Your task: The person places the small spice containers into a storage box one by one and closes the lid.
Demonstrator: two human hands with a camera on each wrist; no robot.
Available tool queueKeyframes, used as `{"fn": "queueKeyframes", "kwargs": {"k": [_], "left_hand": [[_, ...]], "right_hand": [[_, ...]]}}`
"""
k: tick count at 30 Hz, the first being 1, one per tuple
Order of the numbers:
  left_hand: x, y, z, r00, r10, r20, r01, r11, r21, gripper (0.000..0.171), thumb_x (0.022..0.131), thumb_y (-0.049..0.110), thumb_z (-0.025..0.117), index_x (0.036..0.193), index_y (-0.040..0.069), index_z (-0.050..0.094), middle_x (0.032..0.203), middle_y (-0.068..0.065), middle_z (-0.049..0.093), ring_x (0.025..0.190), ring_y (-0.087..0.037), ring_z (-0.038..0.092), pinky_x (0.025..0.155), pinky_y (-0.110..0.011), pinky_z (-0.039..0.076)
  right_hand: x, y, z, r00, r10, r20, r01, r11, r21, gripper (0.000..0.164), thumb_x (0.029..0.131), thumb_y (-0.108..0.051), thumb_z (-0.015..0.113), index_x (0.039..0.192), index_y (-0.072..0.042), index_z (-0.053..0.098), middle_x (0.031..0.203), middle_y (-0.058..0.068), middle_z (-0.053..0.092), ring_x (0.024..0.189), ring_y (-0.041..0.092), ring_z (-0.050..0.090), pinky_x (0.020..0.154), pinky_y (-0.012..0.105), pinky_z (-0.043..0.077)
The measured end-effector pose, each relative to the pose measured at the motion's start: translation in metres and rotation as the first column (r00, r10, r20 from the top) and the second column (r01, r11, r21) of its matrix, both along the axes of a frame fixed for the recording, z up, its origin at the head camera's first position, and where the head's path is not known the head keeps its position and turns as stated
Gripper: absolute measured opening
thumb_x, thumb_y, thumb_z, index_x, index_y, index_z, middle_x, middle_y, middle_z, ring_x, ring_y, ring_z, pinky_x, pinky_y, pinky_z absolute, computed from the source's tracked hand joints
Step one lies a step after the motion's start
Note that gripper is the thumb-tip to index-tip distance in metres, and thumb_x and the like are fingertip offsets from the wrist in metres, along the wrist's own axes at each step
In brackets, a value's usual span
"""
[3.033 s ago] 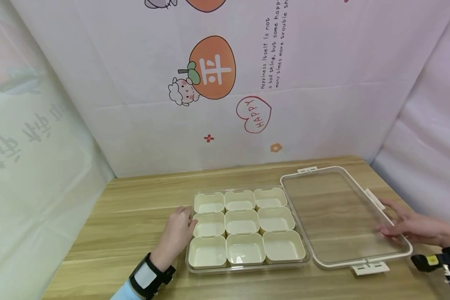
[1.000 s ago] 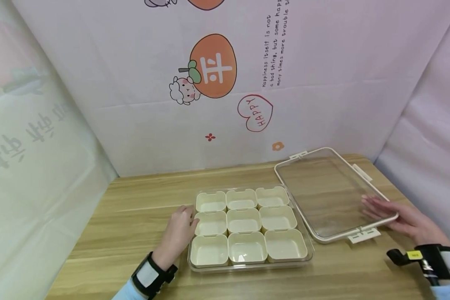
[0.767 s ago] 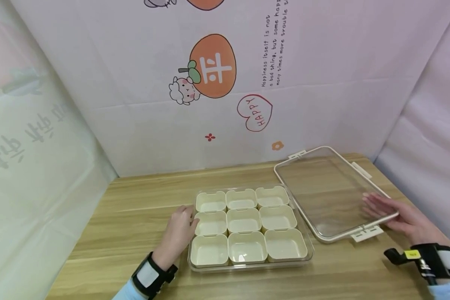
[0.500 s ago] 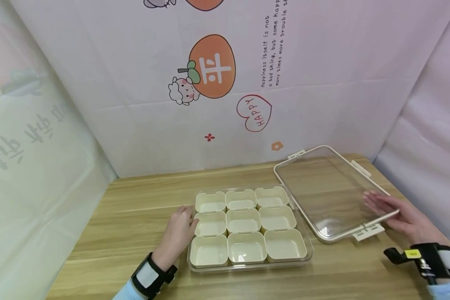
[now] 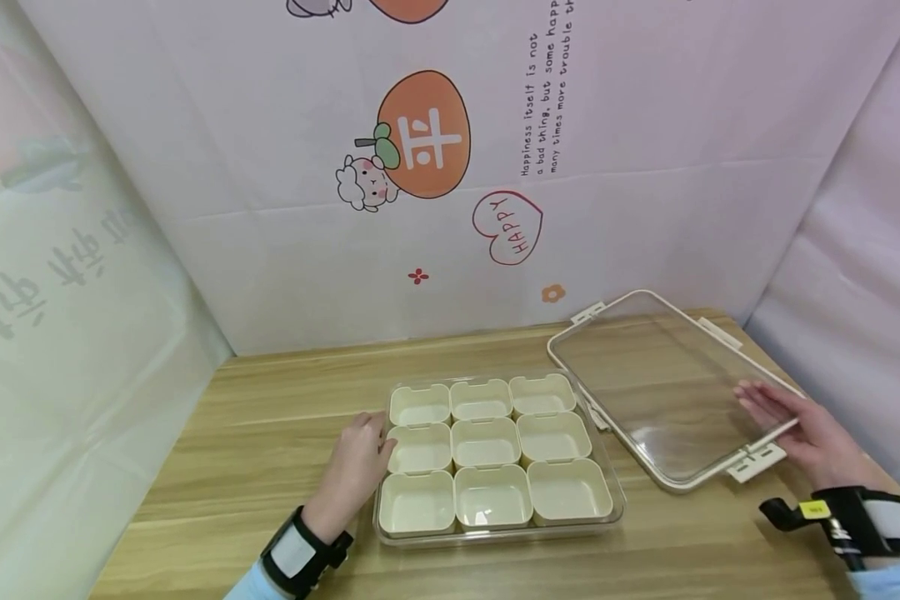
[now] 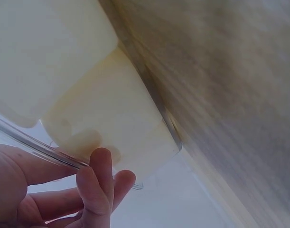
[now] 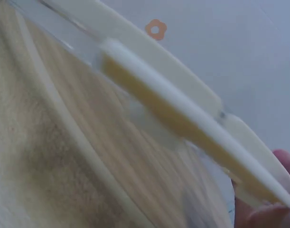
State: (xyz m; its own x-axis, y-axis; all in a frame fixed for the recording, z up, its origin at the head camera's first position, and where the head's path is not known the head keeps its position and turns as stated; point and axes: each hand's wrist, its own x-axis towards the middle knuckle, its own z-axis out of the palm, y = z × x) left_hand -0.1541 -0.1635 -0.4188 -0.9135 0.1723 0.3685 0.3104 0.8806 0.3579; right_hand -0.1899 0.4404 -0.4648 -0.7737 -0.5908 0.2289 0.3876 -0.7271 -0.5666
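Observation:
A clear plastic box (image 5: 495, 540) stands on the table, filled with rows of cream cups (image 5: 485, 442). At its left side my left hand (image 5: 356, 462) pinches the rim; in the left wrist view the left fingertips (image 6: 101, 161) lie against the clear wall, with a cream cup (image 6: 111, 109) behind it. To the right, my right hand (image 5: 825, 442) grips the near right corner of the clear lid (image 5: 667, 392). The lid has a cream frame and clips, and tilts, its right side raised. A lid clip (image 7: 182, 118) fills much of the right wrist view.
The wooden table (image 5: 270, 417) extends left of the box and in front. A printed white cloth (image 5: 307, 275) hangs behind, with pale cloths at both sides. The lid's left edge is close beside the box's right wall.
My right hand has shifted its hold to the lid's near right corner, raised that side and turned the lid slightly, its left edge nearing the box. The left hand has stayed put.

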Motion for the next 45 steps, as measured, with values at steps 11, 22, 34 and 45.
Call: {"fn": "queueKeyframes", "kwargs": {"k": [11,22,34,45], "left_hand": [[-0.001,0.000,0.000,1.000,0.005,0.004,-0.005,1.000,-0.009,0.032,0.078,0.003,0.073,0.107,-0.009,0.065,0.078,-0.007,0.059,0.066,-0.012,0.054,0.053,-0.021,0.046],[0.000,0.001,0.000,0.999,0.007,0.032,-0.006,1.000,-0.004,0.033,0.080,0.006,0.073,0.109,-0.008,0.064,0.077,-0.006,0.058,0.064,-0.010,0.050,0.052,-0.019,0.043],[0.000,0.000,0.002,0.999,0.012,0.039,-0.013,1.000,0.014,0.033,0.080,0.005,0.072,0.109,-0.008,0.064,0.081,-0.009,0.060,0.065,-0.012,0.054,0.053,-0.020,0.046],[0.000,-0.004,0.001,0.999,0.013,0.042,-0.013,1.000,0.007,0.035,0.080,0.009,0.073,0.111,-0.005,0.065,0.085,-0.010,0.063,0.064,-0.010,0.056,0.051,-0.017,0.045]], "right_hand": [[-0.004,0.000,0.004,0.901,-0.102,0.421,0.210,0.953,-0.219,0.055,0.104,-0.016,0.017,0.111,0.017,0.060,0.114,0.038,0.058,0.113,0.048,0.055,0.106,0.041,0.037],[-0.006,0.008,0.016,0.868,-0.276,0.412,0.338,0.938,-0.083,0.043,0.103,-0.008,0.027,0.101,0.015,0.064,0.103,0.035,0.064,0.101,0.046,0.063,0.095,0.045,0.048],[-0.003,0.005,0.037,0.794,-0.439,0.420,0.470,0.882,0.032,0.038,0.100,-0.003,0.034,0.094,0.015,0.066,0.094,0.033,0.066,0.092,0.044,0.066,0.087,0.045,0.052],[-0.008,-0.005,0.039,0.842,-0.336,0.421,0.366,0.931,0.011,0.041,0.101,-0.004,0.030,0.098,0.017,0.065,0.099,0.035,0.065,0.097,0.044,0.065,0.091,0.041,0.051]]}}
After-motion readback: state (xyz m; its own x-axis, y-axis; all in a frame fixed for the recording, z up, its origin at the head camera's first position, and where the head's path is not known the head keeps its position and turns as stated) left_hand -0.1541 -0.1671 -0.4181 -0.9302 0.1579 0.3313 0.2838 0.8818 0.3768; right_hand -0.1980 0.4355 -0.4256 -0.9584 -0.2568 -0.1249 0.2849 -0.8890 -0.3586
